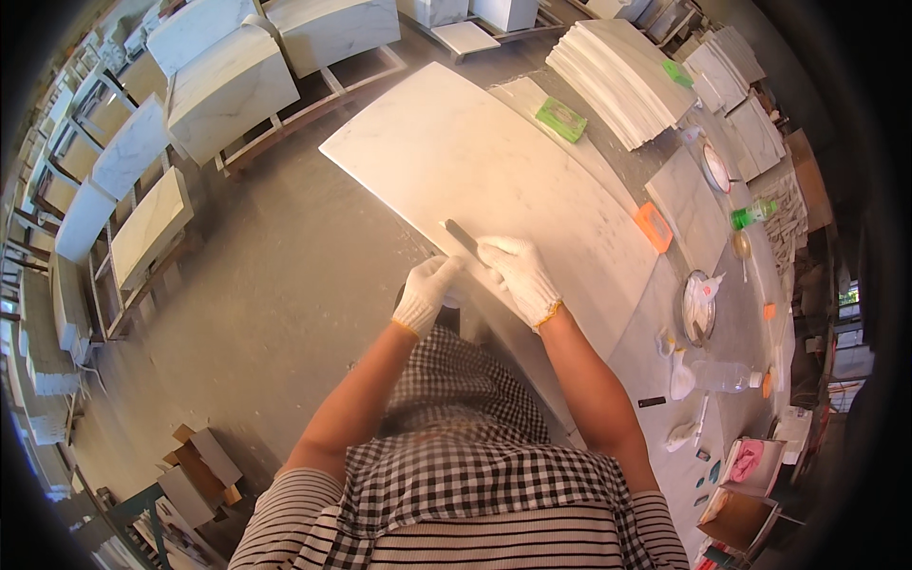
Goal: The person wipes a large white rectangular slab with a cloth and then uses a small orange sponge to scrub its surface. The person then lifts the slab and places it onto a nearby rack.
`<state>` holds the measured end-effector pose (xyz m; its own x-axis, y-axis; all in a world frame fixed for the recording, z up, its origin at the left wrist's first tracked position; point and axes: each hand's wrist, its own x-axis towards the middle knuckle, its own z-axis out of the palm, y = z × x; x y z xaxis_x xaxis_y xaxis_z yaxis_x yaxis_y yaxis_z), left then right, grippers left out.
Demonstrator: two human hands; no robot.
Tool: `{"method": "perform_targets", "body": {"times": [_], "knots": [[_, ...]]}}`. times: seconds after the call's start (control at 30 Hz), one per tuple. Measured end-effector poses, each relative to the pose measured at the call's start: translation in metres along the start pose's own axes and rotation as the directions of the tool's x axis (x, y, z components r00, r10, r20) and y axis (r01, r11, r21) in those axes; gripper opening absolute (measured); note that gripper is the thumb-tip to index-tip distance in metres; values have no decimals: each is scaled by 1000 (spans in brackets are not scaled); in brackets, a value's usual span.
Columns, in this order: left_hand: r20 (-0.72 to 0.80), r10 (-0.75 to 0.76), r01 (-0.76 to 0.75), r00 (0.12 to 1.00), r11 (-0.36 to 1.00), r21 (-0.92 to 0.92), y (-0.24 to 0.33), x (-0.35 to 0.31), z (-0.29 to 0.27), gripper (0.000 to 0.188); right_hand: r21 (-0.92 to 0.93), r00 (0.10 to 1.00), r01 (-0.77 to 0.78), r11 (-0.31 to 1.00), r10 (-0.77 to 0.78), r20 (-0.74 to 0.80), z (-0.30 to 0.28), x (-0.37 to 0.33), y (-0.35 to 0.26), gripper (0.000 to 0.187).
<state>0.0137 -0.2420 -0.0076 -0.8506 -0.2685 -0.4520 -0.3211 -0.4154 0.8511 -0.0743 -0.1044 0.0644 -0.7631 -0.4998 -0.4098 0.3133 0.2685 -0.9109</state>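
Observation:
A large pale marble-like slab [494,142] lies in front of me, its long left edge running toward my body. My right hand [518,271], in a white knitted glove, rests over the slab with its fingers closed on a short dark bar with a pale end [460,235]. The bar lies along the slab's edge. Also gloved, my left hand [426,290] is closed at that edge, its fingertips just beside the near end of the bar. What the left fingers pinch, if anything, is hidden.
Green boxes [560,120] and an orange block [653,227] lie on or by the slabs. To the right are a round metal bowl [698,309], a clear plastic bottle [727,376] and a green bottle [753,215]. Stacked slabs [622,76] stand far right; racked stone blocks [233,90] far left.

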Motion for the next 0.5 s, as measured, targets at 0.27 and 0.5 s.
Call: {"method": "perform_targets", "body": {"times": [0.27, 0.5], "knots": [[76, -20, 23, 997, 999, -40, 3, 11, -1, 49, -186, 992, 122, 975, -121, 17, 5, 17, 3, 22], [101, 34, -32, 994, 999, -18, -1, 12, -3, 55, -290, 987, 141, 946, -155, -27, 9, 21, 5, 23]]}}
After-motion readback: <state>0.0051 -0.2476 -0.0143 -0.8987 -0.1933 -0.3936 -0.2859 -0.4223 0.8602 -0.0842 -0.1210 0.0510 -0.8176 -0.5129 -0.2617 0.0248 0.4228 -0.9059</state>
